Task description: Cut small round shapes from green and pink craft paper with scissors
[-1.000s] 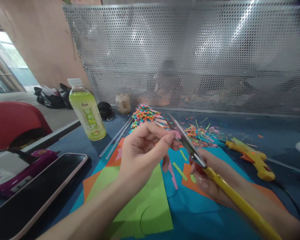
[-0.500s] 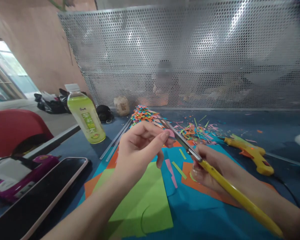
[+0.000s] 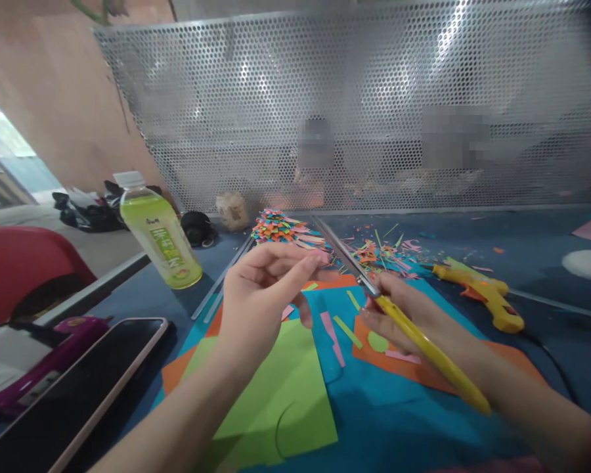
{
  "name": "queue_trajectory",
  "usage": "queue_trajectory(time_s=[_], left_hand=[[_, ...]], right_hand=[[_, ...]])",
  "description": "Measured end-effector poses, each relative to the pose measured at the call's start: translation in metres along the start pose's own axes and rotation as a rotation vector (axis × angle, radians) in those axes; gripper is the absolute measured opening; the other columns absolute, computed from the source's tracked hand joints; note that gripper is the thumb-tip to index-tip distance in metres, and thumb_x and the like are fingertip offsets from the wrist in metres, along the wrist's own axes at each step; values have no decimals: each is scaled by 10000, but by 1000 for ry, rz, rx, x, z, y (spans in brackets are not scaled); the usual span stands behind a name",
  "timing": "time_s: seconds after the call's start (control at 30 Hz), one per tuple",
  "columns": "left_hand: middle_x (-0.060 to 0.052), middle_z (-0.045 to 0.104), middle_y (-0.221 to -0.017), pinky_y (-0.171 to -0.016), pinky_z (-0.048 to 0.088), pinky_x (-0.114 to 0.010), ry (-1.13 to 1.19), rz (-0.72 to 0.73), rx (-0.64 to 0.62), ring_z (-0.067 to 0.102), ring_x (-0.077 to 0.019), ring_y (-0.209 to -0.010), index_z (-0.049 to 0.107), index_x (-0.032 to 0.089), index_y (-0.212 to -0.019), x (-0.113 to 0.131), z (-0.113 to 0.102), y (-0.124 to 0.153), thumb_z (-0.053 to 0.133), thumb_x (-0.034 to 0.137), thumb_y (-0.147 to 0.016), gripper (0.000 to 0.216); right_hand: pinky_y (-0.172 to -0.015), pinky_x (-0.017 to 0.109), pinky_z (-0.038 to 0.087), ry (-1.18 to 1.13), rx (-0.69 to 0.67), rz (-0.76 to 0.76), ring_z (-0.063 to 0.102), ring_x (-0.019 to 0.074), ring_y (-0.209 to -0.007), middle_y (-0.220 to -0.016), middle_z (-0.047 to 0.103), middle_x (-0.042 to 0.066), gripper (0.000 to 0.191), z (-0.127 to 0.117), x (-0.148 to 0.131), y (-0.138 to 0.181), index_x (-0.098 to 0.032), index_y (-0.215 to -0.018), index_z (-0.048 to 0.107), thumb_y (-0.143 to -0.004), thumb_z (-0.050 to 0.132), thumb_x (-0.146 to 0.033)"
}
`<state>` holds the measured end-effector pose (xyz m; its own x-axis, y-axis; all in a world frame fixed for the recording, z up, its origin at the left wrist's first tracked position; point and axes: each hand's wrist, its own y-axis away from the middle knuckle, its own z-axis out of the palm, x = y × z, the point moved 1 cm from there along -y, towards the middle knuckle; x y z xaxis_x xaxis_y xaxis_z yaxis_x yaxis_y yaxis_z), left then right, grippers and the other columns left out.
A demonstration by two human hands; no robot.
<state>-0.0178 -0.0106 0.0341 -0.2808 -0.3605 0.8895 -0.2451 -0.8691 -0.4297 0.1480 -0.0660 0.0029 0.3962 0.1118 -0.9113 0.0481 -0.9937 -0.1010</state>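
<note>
Between thumb and fingers, my left hand (image 3: 266,295) pinches a small piece of pink paper (image 3: 319,257). My right hand (image 3: 398,315) grips yellow-handled scissors (image 3: 414,335), whose metal blades point up and away, just right of the pink paper. How far apart the blades are I cannot tell. Below the hands lie a green paper sheet (image 3: 280,394), a blue sheet (image 3: 374,414) and an orange piece (image 3: 418,371). A green paper disc (image 3: 378,341) and pink strips (image 3: 332,335) rest on them.
A cone of coloured paper bits (image 3: 276,226) stands behind my left hand, with a heap of scraps (image 3: 379,253) beside it. On the right lies a yellow glue gun (image 3: 482,292). A drink bottle (image 3: 160,233) and a phone (image 3: 79,394) are on the left. Perforated metal (image 3: 364,79) bounds the back.
Both hands have shifted slightly left in view. The pink piece is turned differently in my left fingers, and the scissors' handle has swung. More of the green disc shows.
</note>
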Motion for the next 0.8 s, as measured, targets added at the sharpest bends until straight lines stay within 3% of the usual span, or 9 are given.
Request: queue_trajectory(time_s=[0.1,0.23,0.4,0.57,0.8], left_hand=[[7,671,-647,-280,402,-122,32,-1,-9,622,-106,-507,636,174,-722,-1,-1,-1,681,206,-709,57],[35,652,-717,-309,434,-121,87,-22,-26,514,-31,-413,643,194,-724,-2,0,-2,667,169,-719,35],[18,637,-710,-304,432,-108,122,-56,-37,561,-61,-504,640,187,-734,-2,2,-1,666,163,-719,39],[17,646,-693,-297,435,-116,137,-62,-45,543,-60,-472,591,188,-732,1,2,1,652,170,-737,63],[17,654,-683,-288,419,-91,163,-46,-69,576,-66,-510,662,209,-735,-1,1,-1,643,167,-745,47]], right_hand=[[-420,185,300,-142,-85,16,304,65,-519,-667,317,-69,359,5,2,2,-222,-762,321,-776,578,-473],[-420,186,260,-182,-99,-38,268,69,-533,-670,296,-67,372,8,4,3,-218,-774,326,-789,544,-519],[-494,214,309,-130,-53,-38,325,87,-593,-707,324,-55,348,10,4,4,-215,-772,347,-801,541,-503],[-520,220,328,-223,-122,-3,357,89,-596,-691,343,-67,364,13,1,6,-220,-764,332,-796,540,-518],[-530,224,326,-258,-70,-36,335,109,-643,-738,359,-60,374,15,13,5,-246,-851,394,-755,567,-564]])
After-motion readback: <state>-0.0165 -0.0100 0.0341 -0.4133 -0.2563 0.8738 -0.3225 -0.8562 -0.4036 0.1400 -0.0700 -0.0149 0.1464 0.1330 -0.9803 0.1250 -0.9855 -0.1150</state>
